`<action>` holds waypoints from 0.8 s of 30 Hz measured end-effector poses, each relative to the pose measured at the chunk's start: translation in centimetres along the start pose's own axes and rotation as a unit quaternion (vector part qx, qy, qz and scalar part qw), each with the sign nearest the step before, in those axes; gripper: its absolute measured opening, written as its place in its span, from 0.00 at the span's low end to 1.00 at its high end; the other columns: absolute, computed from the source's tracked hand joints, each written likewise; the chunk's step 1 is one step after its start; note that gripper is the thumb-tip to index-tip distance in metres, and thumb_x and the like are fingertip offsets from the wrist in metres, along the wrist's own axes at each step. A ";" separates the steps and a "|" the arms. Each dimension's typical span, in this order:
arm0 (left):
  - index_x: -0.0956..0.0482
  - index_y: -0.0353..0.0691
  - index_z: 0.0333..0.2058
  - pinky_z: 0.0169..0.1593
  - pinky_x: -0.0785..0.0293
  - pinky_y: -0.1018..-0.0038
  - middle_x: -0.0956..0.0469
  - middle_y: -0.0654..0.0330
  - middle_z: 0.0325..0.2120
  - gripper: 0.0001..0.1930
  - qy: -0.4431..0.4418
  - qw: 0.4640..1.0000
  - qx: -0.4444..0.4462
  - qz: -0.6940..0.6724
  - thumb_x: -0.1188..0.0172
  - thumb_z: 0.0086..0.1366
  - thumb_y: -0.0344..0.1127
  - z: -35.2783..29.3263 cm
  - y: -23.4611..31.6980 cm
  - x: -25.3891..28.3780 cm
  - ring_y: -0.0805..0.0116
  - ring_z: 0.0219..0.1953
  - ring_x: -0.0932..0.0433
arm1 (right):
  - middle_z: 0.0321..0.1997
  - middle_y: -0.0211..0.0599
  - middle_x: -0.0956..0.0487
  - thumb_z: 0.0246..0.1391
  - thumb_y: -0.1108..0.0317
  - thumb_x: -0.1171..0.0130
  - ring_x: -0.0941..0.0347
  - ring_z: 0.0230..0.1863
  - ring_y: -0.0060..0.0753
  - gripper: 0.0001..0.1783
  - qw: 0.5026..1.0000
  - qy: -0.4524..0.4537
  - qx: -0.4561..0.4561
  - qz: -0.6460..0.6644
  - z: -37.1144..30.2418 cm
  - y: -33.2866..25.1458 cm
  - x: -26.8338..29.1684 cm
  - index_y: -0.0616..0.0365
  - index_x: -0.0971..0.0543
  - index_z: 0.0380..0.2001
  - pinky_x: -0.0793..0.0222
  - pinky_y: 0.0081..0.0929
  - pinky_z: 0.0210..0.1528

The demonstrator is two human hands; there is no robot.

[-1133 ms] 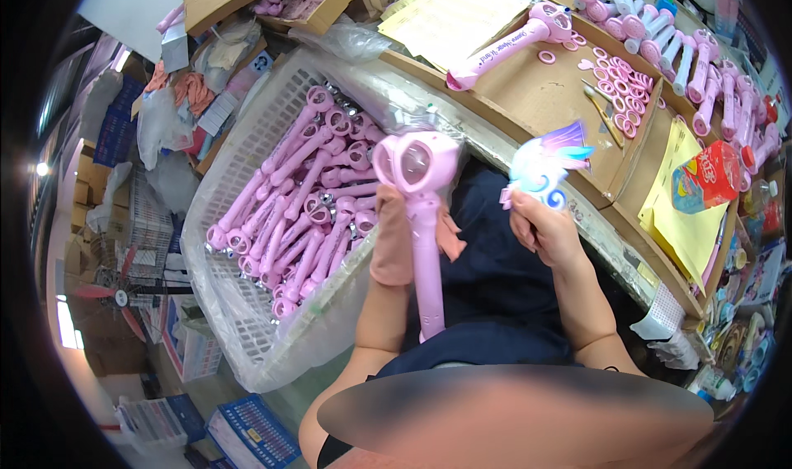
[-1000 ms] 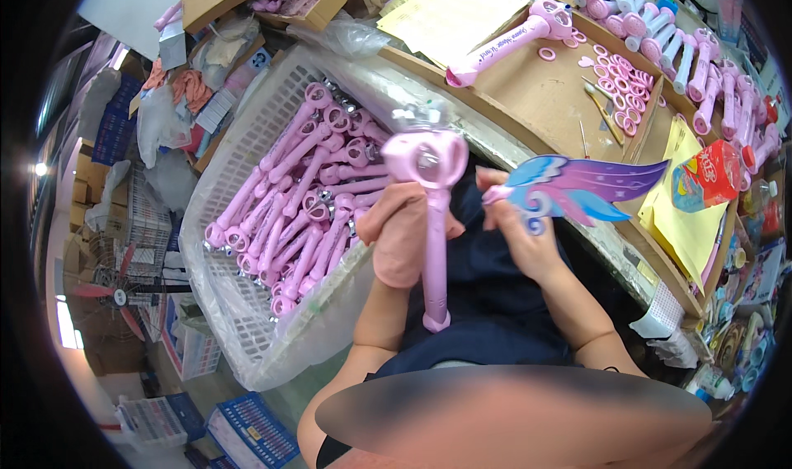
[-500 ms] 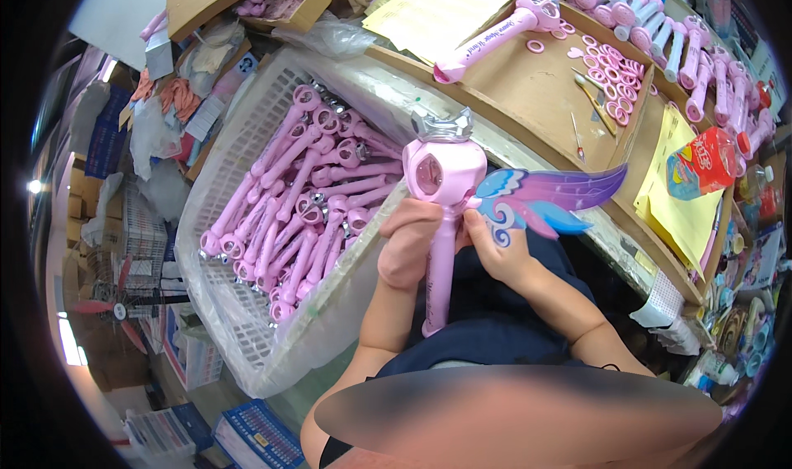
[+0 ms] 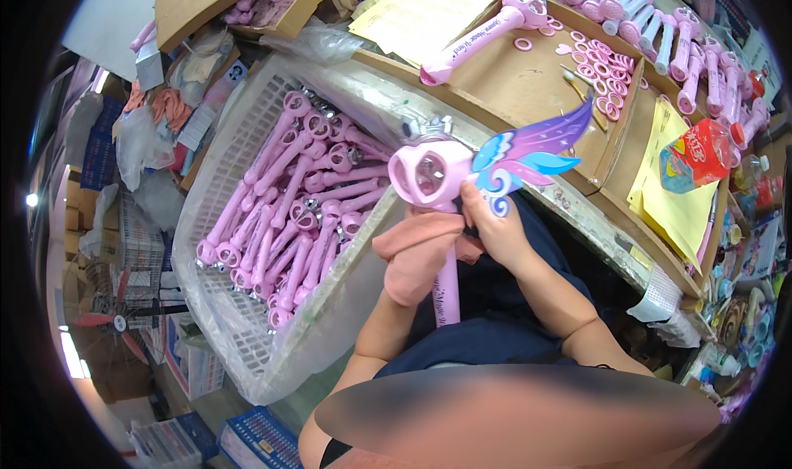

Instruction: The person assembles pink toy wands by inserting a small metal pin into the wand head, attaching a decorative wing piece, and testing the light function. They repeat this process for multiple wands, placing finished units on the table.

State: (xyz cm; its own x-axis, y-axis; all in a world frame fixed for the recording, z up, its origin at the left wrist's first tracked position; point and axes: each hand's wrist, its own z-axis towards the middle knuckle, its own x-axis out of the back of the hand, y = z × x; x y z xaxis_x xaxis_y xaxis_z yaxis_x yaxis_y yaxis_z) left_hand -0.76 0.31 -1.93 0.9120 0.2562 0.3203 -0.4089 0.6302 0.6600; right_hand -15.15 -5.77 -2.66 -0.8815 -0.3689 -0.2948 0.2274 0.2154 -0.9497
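Observation:
A pink toy wand [image 4: 446,292] stands in front of my body, its big round head up and a silver crown [image 4: 429,128] tilted away at the top. My left hand [image 4: 399,306] is closed around the handle just below the head, through a salmon-coloured cloth [image 4: 419,259] that hides most of its fingers. On the right side of the head, a purple, blue and pink wing [image 4: 536,157] sticks out. My right hand [image 4: 497,231] pinches the wing's base, thumb against the head's edge.
Left of me, a white plastic basket [image 4: 216,292] lined with clear film holds many pink wands. On the workbench ahead, a cardboard tray [image 4: 507,85] carries pink rings [image 4: 606,73] and another wand [image 4: 483,38]. Yellow paper [image 4: 672,193] and a red-labelled bottle [image 4: 697,155] lie at right.
The wand's head has tipped, its crown leaning away and its front opening turning up. The wing now points more upward, and the cloth covers more of the upper handle.

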 end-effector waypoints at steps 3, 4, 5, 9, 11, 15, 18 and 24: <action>0.21 0.23 0.36 0.41 0.24 0.68 0.17 0.50 0.27 0.07 0.023 1.000 0.003 0.006 0.40 0.59 0.21 0.1 0.5 -0.1 0.61 0.32 0.19 | 0.17 0.26 0.29 0.68 0.55 0.49 0.36 0.20 0.17 0.23 0.990 -0.015 0.110 -0.089 0.5 -0.6 -0.1 0.59 0.24 0.22 0.41 0.23 0.22; 0.21 0.23 0.36 0.39 0.24 0.69 0.17 0.50 0.27 0.07 0.018 0.999 0.025 -0.023 0.41 0.59 0.21 0.0 0.5 -0.2 0.61 0.31 0.19 | 0.17 0.27 0.29 0.68 0.56 0.49 0.35 0.22 0.17 0.23 0.987 -0.046 0.015 -0.153 0.5 -1.0 0.4 0.60 0.24 0.22 0.39 0.23 0.24; 0.21 0.23 0.36 0.37 0.24 0.70 0.17 0.50 0.28 0.07 0.025 0.997 0.044 -0.053 0.42 0.60 0.21 -0.1 0.5 -0.2 0.62 0.31 0.19 | 0.18 0.29 0.28 0.68 0.55 0.49 0.34 0.23 0.16 0.23 0.992 -0.060 0.031 -0.102 0.7 -1.1 0.4 0.60 0.24 0.22 0.39 0.23 0.25; 0.24 0.22 0.37 0.29 0.23 0.68 0.18 0.45 0.28 0.14 -0.047 0.984 0.066 -0.161 0.54 0.68 0.30 -0.6 -0.4 0.5 0.57 0.25 0.19 | 0.18 0.24 0.30 0.67 0.55 0.47 0.38 0.21 0.15 0.20 0.988 -0.142 -0.034 -0.055 0.5 -2.5 2.1 0.54 0.23 0.23 0.42 0.18 0.25; 0.29 0.23 0.41 0.33 0.19 0.62 0.20 0.42 0.29 0.16 -0.003 0.924 0.209 -0.320 0.53 0.68 0.35 -1.1 -0.8 1.4 0.53 0.27 0.19 | 0.18 0.19 0.31 0.64 0.53 0.44 0.41 0.19 0.13 0.16 0.977 -0.207 -0.033 0.039 0.5 -3.6 3.9 0.50 0.23 0.26 0.46 0.18 0.23; 0.33 0.27 0.46 0.38 0.17 0.52 0.21 0.42 0.28 0.19 0.114 0.888 0.337 -0.293 0.49 0.68 0.41 -1.7 -0.9 3.3 0.50 0.27 0.20 | 0.17 0.20 0.33 0.61 0.48 0.40 0.41 0.17 0.13 0.21 0.993 0.066 -0.017 -0.096 3.5 -5.9 8.0 0.50 0.26 0.23 0.48 0.17 0.18; 0.33 0.28 0.45 0.39 0.18 0.54 0.23 0.47 0.25 0.23 0.164 0.807 0.383 -0.418 0.47 0.69 0.48 -1.6 -0.4 3.5 0.52 0.28 0.21 | 0.17 0.24 0.29 0.63 0.50 0.45 0.42 0.12 0.16 0.20 0.981 0.031 -0.173 0.080 6.6 -5.9 10.8 0.56 0.23 0.28 0.47 0.14 0.15; 0.35 0.32 0.45 0.32 0.21 0.61 0.24 0.50 0.23 0.33 0.172 0.844 0.340 -0.377 0.46 0.65 0.63 0.5 0.4 2.3 0.57 0.23 0.23 | 0.39 0.37 0.20 0.53 0.61 0.34 0.21 0.38 0.30 0.21 0.960 -0.241 -0.022 -0.137 -0.5 3.9 4.0 0.60 0.25 0.46 0.25 0.27 0.41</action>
State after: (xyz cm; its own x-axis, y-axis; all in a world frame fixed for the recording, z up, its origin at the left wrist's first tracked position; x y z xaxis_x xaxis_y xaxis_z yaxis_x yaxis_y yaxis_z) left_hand 1.14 0.73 -0.57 0.8291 0.2423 -0.5039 0.4744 0.1724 0.8633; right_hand -18.01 -5.97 -7.51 -0.6088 -0.7912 -0.0588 -0.0126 0.0838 -0.9964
